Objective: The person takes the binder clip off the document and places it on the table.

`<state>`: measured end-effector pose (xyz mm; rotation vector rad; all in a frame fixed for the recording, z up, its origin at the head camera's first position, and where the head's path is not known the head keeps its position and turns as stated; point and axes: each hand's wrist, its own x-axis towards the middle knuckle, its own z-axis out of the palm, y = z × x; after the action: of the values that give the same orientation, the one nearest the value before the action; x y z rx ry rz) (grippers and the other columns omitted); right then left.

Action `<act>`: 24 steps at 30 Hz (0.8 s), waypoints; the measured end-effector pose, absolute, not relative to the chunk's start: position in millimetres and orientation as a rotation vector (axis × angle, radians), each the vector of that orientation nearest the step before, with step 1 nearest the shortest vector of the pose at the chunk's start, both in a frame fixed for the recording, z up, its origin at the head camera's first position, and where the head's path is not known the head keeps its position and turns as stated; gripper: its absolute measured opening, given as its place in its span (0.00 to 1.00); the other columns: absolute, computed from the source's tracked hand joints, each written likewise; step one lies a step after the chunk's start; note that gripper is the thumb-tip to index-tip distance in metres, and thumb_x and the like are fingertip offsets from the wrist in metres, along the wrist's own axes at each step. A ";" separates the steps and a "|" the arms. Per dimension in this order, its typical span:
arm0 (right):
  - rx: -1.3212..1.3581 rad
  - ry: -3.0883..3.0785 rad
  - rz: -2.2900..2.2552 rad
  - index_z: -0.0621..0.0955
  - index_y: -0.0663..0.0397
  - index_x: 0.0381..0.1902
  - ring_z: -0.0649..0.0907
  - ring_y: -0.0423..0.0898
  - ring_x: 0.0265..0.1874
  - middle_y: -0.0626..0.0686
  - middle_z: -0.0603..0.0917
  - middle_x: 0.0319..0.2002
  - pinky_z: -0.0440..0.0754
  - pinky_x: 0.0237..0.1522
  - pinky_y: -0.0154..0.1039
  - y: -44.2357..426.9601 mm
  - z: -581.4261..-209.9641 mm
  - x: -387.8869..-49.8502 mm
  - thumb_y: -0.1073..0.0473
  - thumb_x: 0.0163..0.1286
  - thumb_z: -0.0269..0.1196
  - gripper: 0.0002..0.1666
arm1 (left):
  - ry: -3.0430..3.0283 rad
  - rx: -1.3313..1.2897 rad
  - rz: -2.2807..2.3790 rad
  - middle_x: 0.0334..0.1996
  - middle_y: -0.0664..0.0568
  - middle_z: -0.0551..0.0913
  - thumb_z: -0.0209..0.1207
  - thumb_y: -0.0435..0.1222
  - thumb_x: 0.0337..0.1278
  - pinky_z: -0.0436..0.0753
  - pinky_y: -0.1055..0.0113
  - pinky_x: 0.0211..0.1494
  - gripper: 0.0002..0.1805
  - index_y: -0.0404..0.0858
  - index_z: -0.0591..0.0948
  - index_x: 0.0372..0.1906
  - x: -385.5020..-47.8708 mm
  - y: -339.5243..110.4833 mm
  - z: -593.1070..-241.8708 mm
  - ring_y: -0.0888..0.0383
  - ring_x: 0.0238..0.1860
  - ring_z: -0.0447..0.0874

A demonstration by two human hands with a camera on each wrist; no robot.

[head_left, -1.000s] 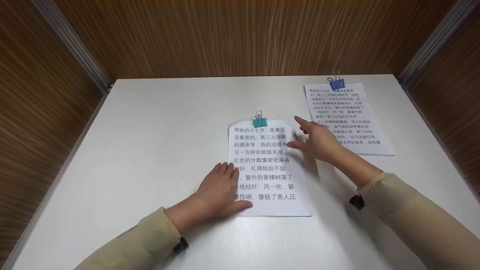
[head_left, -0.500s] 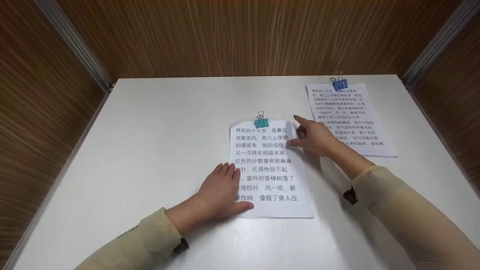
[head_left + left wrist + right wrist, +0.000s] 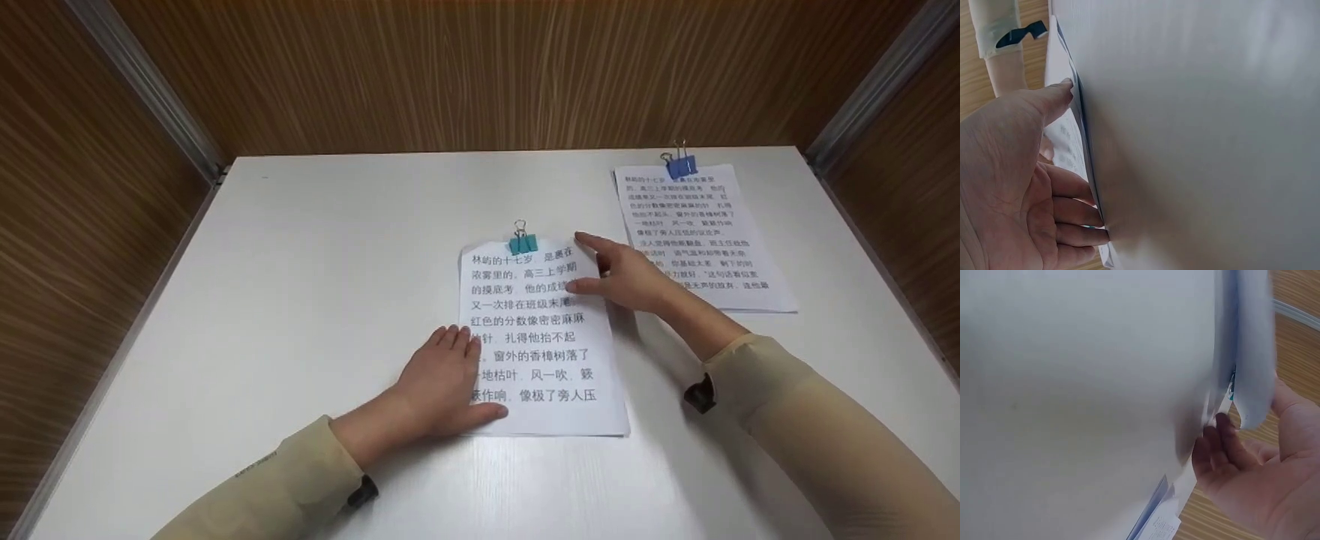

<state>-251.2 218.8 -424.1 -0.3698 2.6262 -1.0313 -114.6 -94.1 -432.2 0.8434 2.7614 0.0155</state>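
Observation:
A stack of printed sheets (image 3: 532, 345), held by a teal binder clip (image 3: 523, 244) at its top, lies in front of me. My left hand (image 3: 442, 382) rests on its lower left edge, with fingers straight and thumb stretched out on the page. At the upper right edge my right hand (image 3: 630, 276) pinches the top sheet, thumb over the print and other fingers under it. In the right wrist view the lifted sheet (image 3: 1255, 349) curls up between the thumb and the curled fingers (image 3: 1224, 439). How many pages are held cannot be told.
A second printed stack (image 3: 679, 202) with a blue binder clip (image 3: 681, 166) lies at the back right, partly behind my right hand. The white table (image 3: 300, 262) is bounded by wood-grain panels (image 3: 480, 75) at the back and sides.
My right hand has moved slightly left over the stack's right edge, and the sheet's top right part now bends upward. My left hand has stayed in place.

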 end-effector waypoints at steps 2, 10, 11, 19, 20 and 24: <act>-0.373 2.597 -1.064 0.59 0.45 0.86 0.78 0.55 0.53 0.64 0.81 0.58 0.71 0.57 0.48 218.4 -424.1 -250.6 0.43 0.68 0.75 0.57 | 2.762 0.841 0.022 0.77 0.27 0.64 0.48 0.73 0.69 0.56 0.45 0.84 0.59 0.22 0.64 0.78 -114.5 -94.4 -432.1 0.35 0.80 0.59; -0.387 2.434 -1.280 0.65 0.46 0.84 0.74 0.55 0.73 0.58 0.69 0.79 0.74 0.69 0.49 218.8 -424.8 -249.9 0.57 0.74 0.70 0.44 | 2.760 0.839 0.031 0.77 0.28 0.65 0.48 0.72 0.69 0.56 0.46 0.84 0.59 0.23 0.63 0.79 -113.9 -96.8 -433.4 0.36 0.81 0.60; -0.395 2.425 -1.290 0.66 0.46 0.83 0.72 0.55 0.75 0.57 0.68 0.79 0.73 0.70 0.49 219.1 -424.9 -250.2 0.58 0.75 0.69 0.43 | 2.760 0.840 0.032 0.77 0.28 0.65 0.48 0.72 0.69 0.56 0.46 0.84 0.58 0.23 0.64 0.78 -114.0 -96.9 -433.6 0.36 0.81 0.60; -0.348 2.357 -1.365 0.69 0.48 0.81 0.70 0.55 0.75 0.57 0.68 0.79 0.67 0.73 0.48 223.9 -426.2 -255.0 0.62 0.75 0.65 0.39 | 2.757 0.835 0.064 0.77 0.28 0.64 0.50 0.72 0.69 0.55 0.46 0.84 0.58 0.23 0.64 0.78 -113.6 -95.3 -432.0 0.37 0.81 0.59; -0.334 2.345 -1.382 0.69 0.49 0.81 0.69 0.55 0.76 0.57 0.68 0.80 0.67 0.73 0.48 224.3 -426.7 -256.1 0.63 0.76 0.65 0.39 | 2.757 0.831 0.068 0.77 0.28 0.64 0.50 0.72 0.69 0.55 0.46 0.84 0.58 0.23 0.64 0.78 -113.6 -95.3 -431.9 0.37 0.81 0.59; -0.277 2.287 -1.471 0.68 0.51 0.82 0.76 0.55 0.71 0.59 0.70 0.78 0.78 0.65 0.40 226.0 -428.7 -260.5 0.65 0.77 0.63 0.38 | 2.761 0.830 0.063 0.77 0.28 0.65 0.50 0.72 0.69 0.55 0.46 0.84 0.58 0.23 0.64 0.78 -114.0 -94.8 -432.4 0.36 0.81 0.59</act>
<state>-260.5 226.0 -428.7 -0.2765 2.2866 -1.4710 -114.0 -94.8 -432.4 0.8295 2.7614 0.0626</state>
